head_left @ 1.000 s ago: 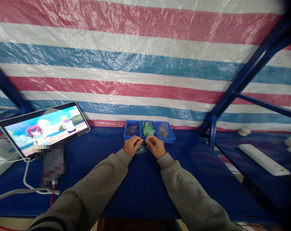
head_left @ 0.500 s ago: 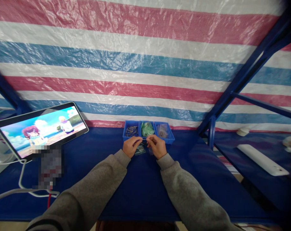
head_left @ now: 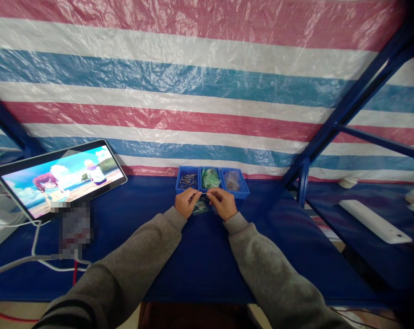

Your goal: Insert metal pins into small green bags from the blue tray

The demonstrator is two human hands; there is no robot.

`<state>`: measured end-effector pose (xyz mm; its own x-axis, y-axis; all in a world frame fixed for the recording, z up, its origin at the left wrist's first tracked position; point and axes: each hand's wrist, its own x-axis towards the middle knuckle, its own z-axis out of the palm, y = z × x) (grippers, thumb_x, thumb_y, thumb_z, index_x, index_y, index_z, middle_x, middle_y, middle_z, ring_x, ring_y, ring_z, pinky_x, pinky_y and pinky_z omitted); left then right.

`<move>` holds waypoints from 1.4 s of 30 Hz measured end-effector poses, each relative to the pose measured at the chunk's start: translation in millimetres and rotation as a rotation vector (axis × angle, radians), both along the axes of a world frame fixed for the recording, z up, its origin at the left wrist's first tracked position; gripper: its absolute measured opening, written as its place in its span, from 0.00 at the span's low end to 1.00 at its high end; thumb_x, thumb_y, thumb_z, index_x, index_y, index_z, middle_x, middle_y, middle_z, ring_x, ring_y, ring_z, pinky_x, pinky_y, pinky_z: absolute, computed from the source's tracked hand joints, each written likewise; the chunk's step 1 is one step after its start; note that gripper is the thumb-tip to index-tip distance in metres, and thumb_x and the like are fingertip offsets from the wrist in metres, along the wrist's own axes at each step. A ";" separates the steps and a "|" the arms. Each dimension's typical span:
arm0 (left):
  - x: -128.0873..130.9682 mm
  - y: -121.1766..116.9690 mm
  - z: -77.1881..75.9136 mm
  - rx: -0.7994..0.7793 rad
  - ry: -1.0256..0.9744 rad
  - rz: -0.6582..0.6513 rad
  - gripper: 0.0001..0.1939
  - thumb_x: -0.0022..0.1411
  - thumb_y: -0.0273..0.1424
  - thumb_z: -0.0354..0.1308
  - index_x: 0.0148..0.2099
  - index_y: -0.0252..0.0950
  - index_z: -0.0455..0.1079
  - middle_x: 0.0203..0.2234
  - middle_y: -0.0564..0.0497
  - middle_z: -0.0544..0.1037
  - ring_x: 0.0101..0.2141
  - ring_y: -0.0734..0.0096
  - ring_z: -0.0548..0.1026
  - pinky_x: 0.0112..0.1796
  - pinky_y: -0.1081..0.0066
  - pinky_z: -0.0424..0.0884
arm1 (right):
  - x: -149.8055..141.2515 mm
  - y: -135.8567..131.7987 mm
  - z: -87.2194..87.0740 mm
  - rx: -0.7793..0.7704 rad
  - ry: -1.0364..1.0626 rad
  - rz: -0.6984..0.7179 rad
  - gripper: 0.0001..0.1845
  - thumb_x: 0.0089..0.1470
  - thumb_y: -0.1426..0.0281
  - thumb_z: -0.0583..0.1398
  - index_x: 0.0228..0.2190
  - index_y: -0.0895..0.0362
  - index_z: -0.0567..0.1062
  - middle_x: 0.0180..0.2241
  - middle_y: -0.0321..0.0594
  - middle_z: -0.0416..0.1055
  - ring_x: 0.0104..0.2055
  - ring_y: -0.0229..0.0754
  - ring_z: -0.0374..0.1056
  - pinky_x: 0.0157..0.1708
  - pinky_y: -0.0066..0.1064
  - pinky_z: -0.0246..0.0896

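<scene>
My left hand [head_left: 186,203] and my right hand [head_left: 223,204] meet just in front of three joined blue bins, fingertips pinched close together. Between them runs a thin, pale, slender piece [head_left: 204,193], too small to name. Below the fingers, clear plastic packets [head_left: 200,207] lie on the blue table. Metal screws or similar slim pieces [head_left: 188,181] fill the left bin [head_left: 178,183]. Green packets [head_left: 211,178] are in the middle bin, and clear plastic bags [head_left: 232,181] in the right bin [head_left: 245,191].
A tablet [head_left: 61,180] playing a cartoon leans at the left, with white cables [head_left: 35,242] and a blurred-out item [head_left: 75,230] near it. At right are a blue metal frame [head_left: 303,183] and a long white device [head_left: 374,221]. Striped sheeting [head_left: 179,109] hangs behind.
The view has tipped slightly, so the table sits a little higher in the picture. Both hands stay together, the thin piece now stretched level between the fingertips.
</scene>
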<state>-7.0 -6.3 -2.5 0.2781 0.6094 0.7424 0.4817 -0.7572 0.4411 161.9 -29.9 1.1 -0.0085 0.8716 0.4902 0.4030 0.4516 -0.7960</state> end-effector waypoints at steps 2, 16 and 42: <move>-0.5 -0.5 0.4 0.013 0.031 0.003 0.16 0.64 0.35 0.48 0.26 0.34 0.67 0.17 0.55 0.66 0.20 0.79 0.64 0.25 0.76 0.61 | -0.1 -0.3 0.0 0.003 -0.010 0.002 0.15 0.53 0.58 0.56 0.29 0.56 0.73 0.26 0.39 0.72 0.21 0.37 0.66 0.23 0.28 0.62; 0.5 -2.9 2.6 0.039 -0.080 -0.132 0.11 0.63 0.31 0.49 0.44 0.35 0.71 0.37 0.48 0.77 0.38 0.70 0.75 0.43 0.69 0.70 | 0.1 -0.7 1.2 0.071 -0.198 -0.052 0.18 0.56 0.59 0.53 0.27 0.57 0.75 0.22 0.38 0.70 0.23 0.37 0.64 0.26 0.27 0.58; -1.7 7.1 -8.0 0.047 -0.077 -0.184 0.13 0.65 0.29 0.45 0.43 0.35 0.71 0.30 0.49 0.77 0.27 0.76 0.73 0.34 0.73 0.71 | 3.4 -1.2 3.0 0.127 -0.173 -0.178 0.16 0.56 0.62 0.53 0.26 0.58 0.74 0.21 0.37 0.70 0.22 0.36 0.63 0.25 0.27 0.57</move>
<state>-8.8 0.8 -10.5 0.3228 0.5179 0.7922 0.2997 -0.8499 0.4335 165.3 -31.0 4.1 0.0465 0.7988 0.5998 0.6102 0.4527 -0.6501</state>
